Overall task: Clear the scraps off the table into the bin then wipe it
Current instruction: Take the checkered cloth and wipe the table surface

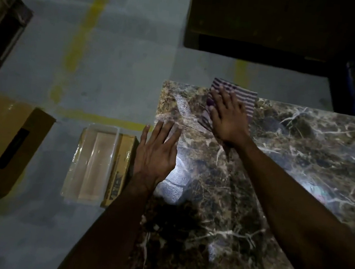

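A dark marble-patterned table (292, 163) fills the right and lower part of the view. At its far left corner lies a purple and white striped cloth (244, 98); my right hand (228, 116) presses flat on it with fingers spread. My left hand (156, 152) lies open with straight fingers at the table's left edge, partly over the edge. On the floor just left of the table stands a clear plastic bin (91, 163); its inside looks bare. No scraps show on the visible tabletop.
The bin sits on a flat cardboard piece (120, 167). A brown cardboard box (1, 145) lies further left on the grey floor, which carries yellow lines. A dark cabinet (277, 23) stands beyond the table. Shelving is at the far left.
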